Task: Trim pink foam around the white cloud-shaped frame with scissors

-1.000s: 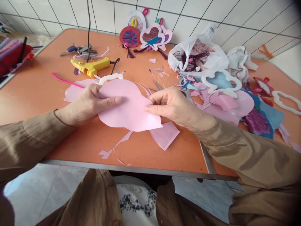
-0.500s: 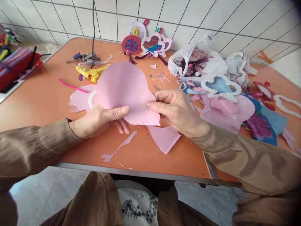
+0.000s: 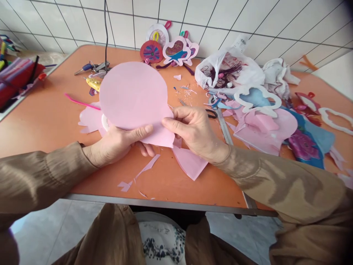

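Observation:
Between my two hands is a pink foam sheet [image 3: 134, 95], rounded at the top with a jagged lower right end. My left hand [image 3: 118, 143] grips its lower left edge, thumb on the front and fingers behind. At the lower right corner my right hand [image 3: 194, 130] pinches it between thumb and fingers. Partly hidden behind the sheet, a scalloped pink piece [image 3: 89, 119] with a white ring [image 3: 104, 122] lies on the table. Below my right hand rests a pink offcut [image 3: 191, 163]. Black scissor handles [image 3: 211, 113] show just beyond that hand.
A yellow glue gun [image 3: 93, 84] and keys [image 3: 100, 68] lie at the back left. Finished ornaments [image 3: 176, 51] lean on the tiled wall. To the right are a plastic bag [image 3: 242, 73], a white cloud-shaped frame [image 3: 257, 101] and pink scraps [image 3: 259, 129]. Thin offcuts [image 3: 147, 167] lie near the front edge.
The pink foam sheet has shifted left and flattened toward me, now covering more of the glue gun. My right hand moved left with it, and the scissor handles came into view.

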Demonstrator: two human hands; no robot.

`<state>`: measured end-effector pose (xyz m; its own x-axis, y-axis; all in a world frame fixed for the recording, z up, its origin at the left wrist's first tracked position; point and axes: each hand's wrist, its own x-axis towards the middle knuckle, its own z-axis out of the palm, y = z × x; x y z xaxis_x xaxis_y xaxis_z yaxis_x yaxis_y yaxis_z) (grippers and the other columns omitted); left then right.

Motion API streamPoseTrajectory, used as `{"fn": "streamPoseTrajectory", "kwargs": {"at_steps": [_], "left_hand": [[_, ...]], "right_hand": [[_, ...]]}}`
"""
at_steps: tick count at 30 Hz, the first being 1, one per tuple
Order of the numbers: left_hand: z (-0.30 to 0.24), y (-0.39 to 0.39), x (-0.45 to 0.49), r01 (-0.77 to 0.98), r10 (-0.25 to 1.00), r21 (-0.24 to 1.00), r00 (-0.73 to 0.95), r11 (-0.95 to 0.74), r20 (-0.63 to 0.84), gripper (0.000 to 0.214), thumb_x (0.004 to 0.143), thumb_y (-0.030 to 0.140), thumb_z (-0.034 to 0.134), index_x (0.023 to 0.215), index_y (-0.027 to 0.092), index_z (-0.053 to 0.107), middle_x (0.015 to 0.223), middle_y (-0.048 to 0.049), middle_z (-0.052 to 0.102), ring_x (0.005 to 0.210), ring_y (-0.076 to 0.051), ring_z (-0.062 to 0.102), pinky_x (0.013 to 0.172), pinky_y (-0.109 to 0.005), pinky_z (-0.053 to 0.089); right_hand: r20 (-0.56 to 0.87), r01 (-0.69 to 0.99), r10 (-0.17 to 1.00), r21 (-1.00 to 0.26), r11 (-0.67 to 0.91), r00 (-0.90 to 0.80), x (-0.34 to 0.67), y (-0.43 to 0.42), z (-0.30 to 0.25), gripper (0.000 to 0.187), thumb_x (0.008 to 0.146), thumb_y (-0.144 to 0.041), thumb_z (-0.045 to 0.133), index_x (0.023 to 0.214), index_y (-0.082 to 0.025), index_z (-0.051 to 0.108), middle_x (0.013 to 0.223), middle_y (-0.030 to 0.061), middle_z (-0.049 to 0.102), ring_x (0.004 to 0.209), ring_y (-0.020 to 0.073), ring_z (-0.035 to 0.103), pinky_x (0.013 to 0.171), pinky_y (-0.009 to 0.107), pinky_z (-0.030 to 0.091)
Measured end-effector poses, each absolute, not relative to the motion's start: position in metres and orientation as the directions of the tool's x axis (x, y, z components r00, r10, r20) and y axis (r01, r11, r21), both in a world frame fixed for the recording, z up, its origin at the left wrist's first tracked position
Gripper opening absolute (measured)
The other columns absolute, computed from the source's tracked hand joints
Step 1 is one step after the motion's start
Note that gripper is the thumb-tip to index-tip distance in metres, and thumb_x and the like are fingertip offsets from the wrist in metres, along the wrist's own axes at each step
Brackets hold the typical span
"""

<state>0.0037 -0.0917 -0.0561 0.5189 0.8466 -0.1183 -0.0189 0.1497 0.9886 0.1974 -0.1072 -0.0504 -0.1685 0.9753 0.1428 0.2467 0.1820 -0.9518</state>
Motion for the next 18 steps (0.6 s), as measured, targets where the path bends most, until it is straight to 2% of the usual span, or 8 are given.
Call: {"fn": "streamPoseTrajectory", "kwargs": {"at_steps": [3, 6, 9, 11, 13, 15, 18], "left_hand": [[-0.056, -0.092, 0.003, -0.014, 0.861, 0.983, 0.484, 0.183, -0.153, 0.034, 0.077, 0.046, 0.082, 0.067, 0.015, 0.073, 0.051, -0.0066, 0.069, 0.044, -0.017, 0.064, 0.046, -0.025, 0.055], [-0.053, -0.09, 0.0, -0.038, 0.875, 0.98, 0.459, 0.197, -0.158, 0.03, 0.078, 0.039, 0.082, 0.066, 0.014, 0.072, 0.052, -0.0064, 0.069, 0.044, -0.016, 0.064, 0.046, -0.024, 0.055], [-0.051, -0.088, -0.003, -0.07, 0.891, 0.98, 0.433, 0.188, -0.14, 0.028, 0.079, 0.036, 0.082, 0.068, 0.013, 0.072, 0.052, -0.0058, 0.069, 0.044, -0.015, 0.064, 0.045, -0.022, 0.054], [-0.049, -0.087, -0.005, -0.073, 0.898, 0.979, 0.417, 0.188, -0.141, 0.028, 0.079, 0.037, 0.081, 0.069, 0.012, 0.071, 0.052, -0.0055, 0.069, 0.044, -0.015, 0.064, 0.045, -0.021, 0.054], [-0.049, -0.087, -0.005, -0.07, 0.91, 0.979, 0.385, 0.193, -0.152, 0.029, 0.078, 0.038, 0.081, 0.07, 0.012, 0.07, 0.053, -0.0049, 0.069, 0.044, -0.015, 0.064, 0.045, -0.022, 0.054], [-0.049, -0.086, -0.005, -0.077, 0.917, 0.977, 0.366, 0.2, -0.159, 0.03, 0.077, 0.039, 0.082, 0.072, 0.012, 0.07, 0.055, -0.0046, 0.069, 0.045, -0.015, 0.065, 0.045, -0.022, 0.055], [-0.05, -0.086, -0.005, -0.096, 0.923, 0.973, 0.346, 0.211, -0.166, 0.029, 0.077, 0.04, 0.081, 0.075, 0.013, 0.071, 0.059, -0.0052, 0.07, 0.047, -0.016, 0.067, 0.047, -0.023, 0.055]], "right_hand": [[0.128, 0.263, 0.948, -0.942, 0.208, -0.291, 0.203, -0.106, -0.041, 0.055, 0.081, -0.068, 0.069, 0.057, -0.023, 0.049, 0.057, 0.0, 0.051, 0.055, 0.0117, 0.044, 0.052, 0.031, 0.035], [0.204, 0.387, 0.915, -0.858, 0.339, -0.349, 0.227, -0.097, -0.029, 0.043, 0.087, -0.063, 0.064, 0.074, -0.022, 0.065, 0.071, 0.0036, 0.066, 0.063, 0.0159, 0.056, 0.059, 0.034, 0.044], [0.255, 0.768, 0.931, -0.529, 0.361, -0.261, 0.262, -0.085, -0.025, 0.02, 0.083, -0.042, 0.07, 0.082, -0.023, 0.071, 0.078, 0.0059, 0.071, 0.071, 0.0224, 0.063, 0.071, 0.039, 0.047], [0.132, 0.904, 0.95, -0.295, 0.309, -0.282, 0.284, -0.079, -0.029, 0.015, 0.08, -0.035, 0.07, 0.088, -0.023, 0.074, 0.079, 0.0066, 0.07, 0.077, 0.0274, 0.065, 0.075, 0.041, 0.047], [0.0, 0.949, 0.955, -0.107, 0.296, -0.298, 0.299, -0.077, -0.038, 0.022, 0.079, -0.031, 0.066, 0.096, -0.023, 0.076, 0.087, 0.0096, 0.07, 0.085, 0.0327, 0.067, 0.076, 0.043, 0.048], [-0.011, 0.954, 0.954, -0.026, 0.298, -0.299, 0.307, -0.078, -0.046, 0.031, 0.08, -0.03, 0.062, 0.107, -0.022, 0.076, 0.097, 0.0138, 0.069, 0.092, 0.0362, 0.067, 0.079, 0.047, 0.049], [-0.004, 0.951, 0.951, 0.017, 0.31, -0.31, 0.309, -0.082, -0.054, 0.043, 0.083, -0.034, 0.061, 0.122, -0.02, 0.072, 0.101, 0.0174, 0.069, 0.096, 0.0399, 0.066, 0.081, 0.053, 0.051]]}}
